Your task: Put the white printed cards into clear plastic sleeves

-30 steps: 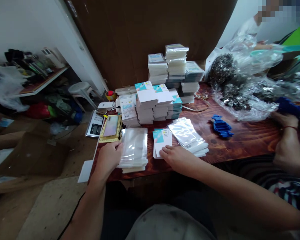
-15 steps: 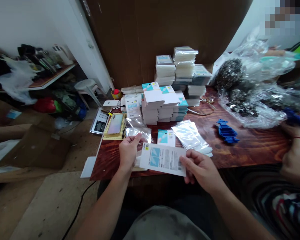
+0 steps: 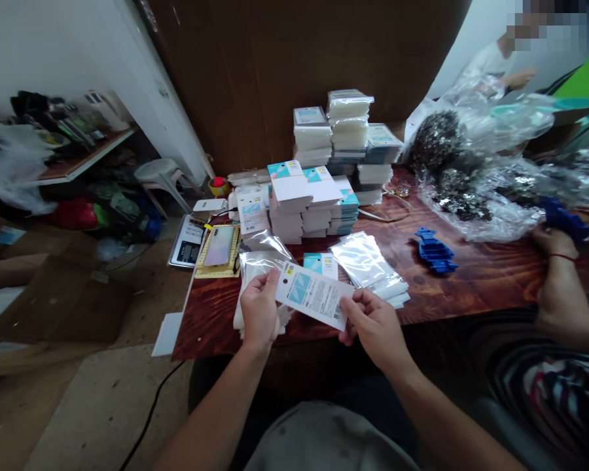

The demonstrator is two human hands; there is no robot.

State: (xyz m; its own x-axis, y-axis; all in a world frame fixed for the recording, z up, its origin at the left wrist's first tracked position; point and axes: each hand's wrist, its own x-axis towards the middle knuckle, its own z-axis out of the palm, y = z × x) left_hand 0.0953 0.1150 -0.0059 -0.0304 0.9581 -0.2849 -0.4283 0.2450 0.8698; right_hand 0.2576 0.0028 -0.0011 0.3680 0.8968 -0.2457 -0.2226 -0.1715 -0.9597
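A printed white card point(image 3: 317, 296) with a hang hole, blue pictures and small text is held tilted above the table's front edge. My right hand point(image 3: 373, 327) pinches its right end between thumb and fingers. At its left end, my left hand point(image 3: 261, 311) is closed, thumb on top; the fingers beneath are partly hidden. Under and behind my left hand lie clear plastic sleeves point(image 3: 262, 247). A blue-and-white card point(image 3: 319, 263) lies just beyond the held one. To its right is a pile of clear sleeves point(image 3: 368, 260).
Stacks of cards point(image 3: 289, 190) and taller stacks of sleeved packs point(image 3: 349, 124) stand at the back. A phone point(image 3: 216, 245) lies left, a blue plastic part point(image 3: 434, 252) right. Bags of dark metallic pieces point(image 3: 464, 190) and a co-worker's arm point(image 3: 562, 288) are farther right.
The held card has tilted, its right end now lower, and my left hand has come up against its left end. The whole view has shifted slightly. A co-worker at the back right shows more.
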